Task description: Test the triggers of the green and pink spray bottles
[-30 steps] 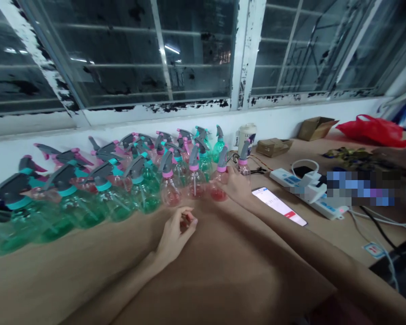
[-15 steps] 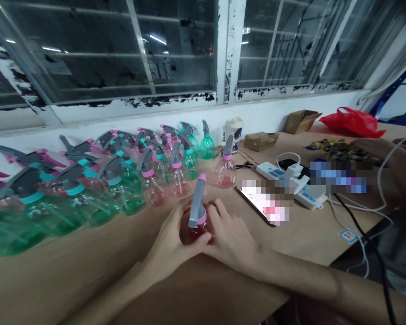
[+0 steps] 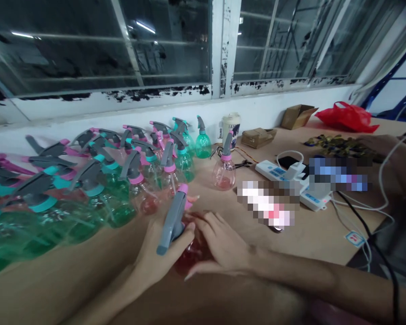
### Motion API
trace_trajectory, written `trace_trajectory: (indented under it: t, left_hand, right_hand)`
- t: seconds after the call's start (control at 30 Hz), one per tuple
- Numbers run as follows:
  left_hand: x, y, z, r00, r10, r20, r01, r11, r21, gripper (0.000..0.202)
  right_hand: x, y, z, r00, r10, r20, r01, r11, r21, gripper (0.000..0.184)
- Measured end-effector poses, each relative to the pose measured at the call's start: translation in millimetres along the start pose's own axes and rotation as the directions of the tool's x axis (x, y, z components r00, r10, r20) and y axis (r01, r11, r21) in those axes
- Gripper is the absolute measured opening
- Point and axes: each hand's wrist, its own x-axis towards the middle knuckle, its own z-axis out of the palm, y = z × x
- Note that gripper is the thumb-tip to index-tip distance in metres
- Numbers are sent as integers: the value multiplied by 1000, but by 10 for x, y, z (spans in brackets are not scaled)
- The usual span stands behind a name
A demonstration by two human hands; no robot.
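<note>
A pink see-through spray bottle (image 3: 198,247) is between my hands at the near part of the table. My left hand (image 3: 155,246) is closed around the neck of its grey spray head (image 3: 173,219), which has a pink nozzle and leans to one side. Around the right side of the bottle's body my right hand (image 3: 225,241) is wrapped, thumb toward me. The neck ring is mostly hidden by my fingers. Just beyond stands another pink spray bottle (image 3: 224,175) by itself.
Several green and pink spray bottles (image 3: 113,210) crowd the left side. On the right lie a phone (image 3: 277,229), a power strip (image 3: 270,169) with cables, and gold-coloured pieces (image 3: 338,146) near another person's hand (image 3: 379,144). A paper cup (image 3: 230,124), cardboard boxes (image 3: 297,116) and a red bag (image 3: 347,117) stand behind.
My left hand has shifted from the bottle's body up to the spray head's neck. The spray head has turned and sits further left and nearer. My right hand remains around the body.
</note>
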Motion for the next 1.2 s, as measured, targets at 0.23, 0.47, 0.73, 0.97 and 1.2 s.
trace_trajectory:
  t: [0.23, 0.47, 0.73, 0.97, 1.2]
  left_hand:
    - [132, -74, -103, 998, 60, -27, -59, 997, 50, 17]
    - [135, -58, -62, 999, 13, -34, -12, 1000, 28, 11]
    - [225, -27, -27, 999, 14, -34, -13, 999, 30, 19]
    - [282, 27, -20, 1000, 8, 4, -8, 1000, 25, 21]
    - [302, -14, -52, 998, 23, 50, -24, 1000, 10, 13]
  right_hand:
    - [-188, 481, -239, 980, 193, 49, -191, 981, -34, 28]
    - [-108, 769, -112, 980, 194, 34, -187, 970, -159, 22]
    - [-125, 752, 6, 983, 175, 61, -163, 973, -165, 27]
    - [-139, 699, 7, 978, 198, 62, -179, 956, -231, 32]
    - [-194, 727, 34, 973, 223, 65, -204, 954, -218, 41]
